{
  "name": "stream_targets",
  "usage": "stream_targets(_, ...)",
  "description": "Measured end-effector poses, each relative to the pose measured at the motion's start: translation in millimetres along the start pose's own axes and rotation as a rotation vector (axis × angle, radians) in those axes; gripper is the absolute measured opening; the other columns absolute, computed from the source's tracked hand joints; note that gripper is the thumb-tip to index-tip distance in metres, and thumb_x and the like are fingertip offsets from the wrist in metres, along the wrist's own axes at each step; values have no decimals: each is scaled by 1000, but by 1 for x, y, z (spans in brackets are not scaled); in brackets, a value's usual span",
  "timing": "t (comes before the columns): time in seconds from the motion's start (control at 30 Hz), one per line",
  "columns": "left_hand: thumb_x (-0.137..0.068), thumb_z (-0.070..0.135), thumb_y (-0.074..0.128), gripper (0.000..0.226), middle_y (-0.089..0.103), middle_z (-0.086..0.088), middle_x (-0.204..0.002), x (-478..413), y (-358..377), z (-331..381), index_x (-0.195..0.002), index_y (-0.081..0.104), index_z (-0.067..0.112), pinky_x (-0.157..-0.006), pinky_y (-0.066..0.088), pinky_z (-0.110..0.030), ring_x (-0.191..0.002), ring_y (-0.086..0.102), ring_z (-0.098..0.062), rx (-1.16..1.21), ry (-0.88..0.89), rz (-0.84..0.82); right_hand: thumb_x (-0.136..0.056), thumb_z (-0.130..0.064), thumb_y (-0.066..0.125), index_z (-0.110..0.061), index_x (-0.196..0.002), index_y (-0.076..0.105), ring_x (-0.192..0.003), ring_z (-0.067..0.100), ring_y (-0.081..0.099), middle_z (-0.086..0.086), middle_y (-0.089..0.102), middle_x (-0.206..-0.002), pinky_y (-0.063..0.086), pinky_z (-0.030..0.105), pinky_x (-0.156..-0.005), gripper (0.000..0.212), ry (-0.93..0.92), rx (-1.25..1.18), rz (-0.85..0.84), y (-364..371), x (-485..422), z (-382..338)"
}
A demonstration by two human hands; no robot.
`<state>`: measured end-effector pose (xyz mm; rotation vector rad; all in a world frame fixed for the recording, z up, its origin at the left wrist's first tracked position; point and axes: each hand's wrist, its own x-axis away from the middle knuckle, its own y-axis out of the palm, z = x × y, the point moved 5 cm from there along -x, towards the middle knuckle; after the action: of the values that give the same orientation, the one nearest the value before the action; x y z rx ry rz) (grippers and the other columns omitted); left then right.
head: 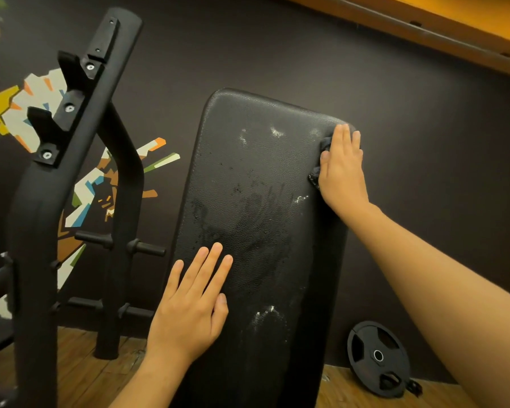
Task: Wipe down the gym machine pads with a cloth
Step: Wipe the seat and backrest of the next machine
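Right hand, fingers straight, presses dark cloth flat on upper right edge of black bench pad. Left hand flat, fingers extended, resting on pad's lower left. Wet smears and white residue between hands.

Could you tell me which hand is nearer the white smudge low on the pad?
Left. The left hand lies flat just beside the smudge; the right hand presses the cloth at the pad's top right corner.
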<state>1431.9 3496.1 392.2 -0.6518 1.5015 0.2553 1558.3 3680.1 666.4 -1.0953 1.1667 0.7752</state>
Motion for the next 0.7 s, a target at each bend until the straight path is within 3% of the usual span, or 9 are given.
stream_targets(0.07, -98, 31, 38, 60, 26, -3, -167, 0, 0, 1, -156, 37, 19, -124, 20, -50, -154, 24, -22, 0, 0, 2, -105, -7, 33, 3, -150, 27, -144, 39, 24, 18, 28, -157, 29, 55, -117, 46, -29, 16, -14, -1, -1, 2)
stream_targets(0.23, -98, 32, 39, 60, 26, -4, -167, -1, 0, 0, -156, 37, 18, -124, 20, -50, -155, 23, -22, -6, 1, 3, -111, -12, 28, 4, -159, 12, -156, 40, 2, 18, 9, -169, 14, 50, -125, 53, 34, 10, -58, -6, -26, 1)
stream_targets(0.5, -97, 31, 39, 61, 26, -4, -167, 1, -1, 0, -156, 37, 18, -124, 19, -50, -154, 24, -22, -21, -3, 14, -110, -12, 31, -2, -160, 11, -157, 37, 1, 13, 10, -169, 11, 49, -127, 55, -20, -4, -51, 4, 29, -6)
stream_targets(0.7, -98, 31, 39, 60, 24, -4, -167, 1, -1, 0, -157, 36, 18, -124, 21, -52, -155, 22, -22, -13, -3, 14, -109, -10, 32, 2, -159, 15, -156, 39, 3, 18, 11, -168, 15, 51, -126, 54, -10, 27, -49, -4, 8, -6)
